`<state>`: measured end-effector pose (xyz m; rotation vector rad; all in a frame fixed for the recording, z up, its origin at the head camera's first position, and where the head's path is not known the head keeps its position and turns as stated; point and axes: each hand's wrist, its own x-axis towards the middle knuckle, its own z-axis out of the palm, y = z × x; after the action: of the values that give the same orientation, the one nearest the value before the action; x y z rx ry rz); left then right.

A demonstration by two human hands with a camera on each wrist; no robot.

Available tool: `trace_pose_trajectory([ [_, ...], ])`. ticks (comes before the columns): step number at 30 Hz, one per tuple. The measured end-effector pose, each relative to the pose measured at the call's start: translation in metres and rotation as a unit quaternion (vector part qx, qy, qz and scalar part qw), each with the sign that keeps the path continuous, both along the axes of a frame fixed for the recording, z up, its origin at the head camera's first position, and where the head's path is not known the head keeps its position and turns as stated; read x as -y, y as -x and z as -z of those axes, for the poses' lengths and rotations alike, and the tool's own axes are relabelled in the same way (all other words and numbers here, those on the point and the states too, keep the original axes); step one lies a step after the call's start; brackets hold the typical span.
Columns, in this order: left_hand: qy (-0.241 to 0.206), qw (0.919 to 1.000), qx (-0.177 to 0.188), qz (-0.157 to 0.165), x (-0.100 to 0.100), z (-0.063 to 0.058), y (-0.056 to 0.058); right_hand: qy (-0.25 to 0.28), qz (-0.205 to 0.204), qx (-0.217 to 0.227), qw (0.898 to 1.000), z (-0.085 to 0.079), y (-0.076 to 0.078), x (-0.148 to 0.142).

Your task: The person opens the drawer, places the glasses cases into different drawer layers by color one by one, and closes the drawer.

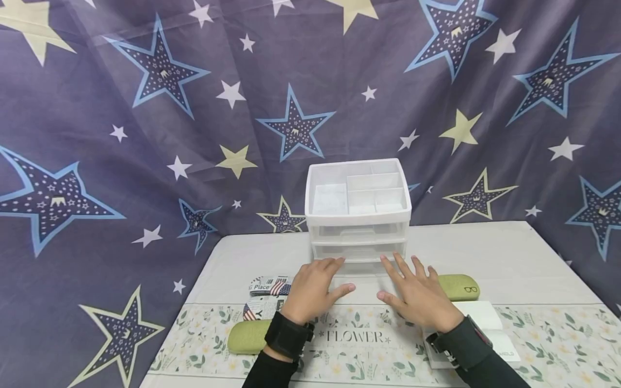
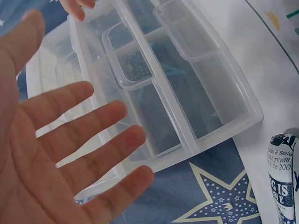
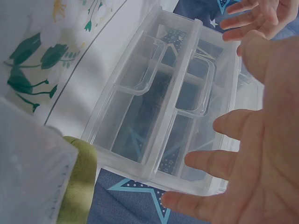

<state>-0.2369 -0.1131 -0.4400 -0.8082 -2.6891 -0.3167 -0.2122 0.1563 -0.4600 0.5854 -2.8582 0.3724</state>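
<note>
A white plastic drawer unit (image 1: 358, 220) stands near the back of the table, with two clear drawers and a divided tray on top. My left hand (image 1: 312, 288) is held before its lower left front, fingers spread and nothing in them. Opposite it, my right hand (image 1: 419, 296) spreads its fingers in front of the lower right. Both wrist views show clear drawer fronts (image 2: 205, 88) with handle cut-outs, beyond the empty fingers. Beside the right hand lies a green glasses case (image 1: 458, 287), partly hidden by it.
Left of the left hand are newsprint-patterned items (image 1: 264, 288) and a second green case (image 1: 247, 337). An open white booklet-like item (image 1: 499, 345) lies under the right wrist. A floral mat (image 1: 359, 366) covers the front table; a star-patterned cloth (image 1: 339, 70) hangs behind.
</note>
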Motion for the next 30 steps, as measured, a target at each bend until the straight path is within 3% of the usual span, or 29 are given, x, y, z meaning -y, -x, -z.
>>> trace_pose_trajectory([
  [7, -0.060, 0.9933, -0.087, -0.046, 0.002, 0.001, 0.004, 0.009, -0.008, -0.001, 1.000, 0.000, -0.001, 0.000],
  [14, -0.163, 0.9724, -0.130, -0.105, 0.002, -0.003, 0.013, 0.017, -0.016, -0.023, 0.999, -0.001, -0.001, 0.000],
  [21, -0.260, 0.9457, -0.118, -0.155, 0.007, -0.009, 0.031, 0.038, -0.012, -0.079, 0.996, -0.004, 0.001, 0.002],
  [30, -0.393, 0.9091, -0.067, -0.121, 0.011, -0.010, 0.052, 0.054, -0.010, -0.100, 0.993, -0.009, -0.001, 0.004],
])
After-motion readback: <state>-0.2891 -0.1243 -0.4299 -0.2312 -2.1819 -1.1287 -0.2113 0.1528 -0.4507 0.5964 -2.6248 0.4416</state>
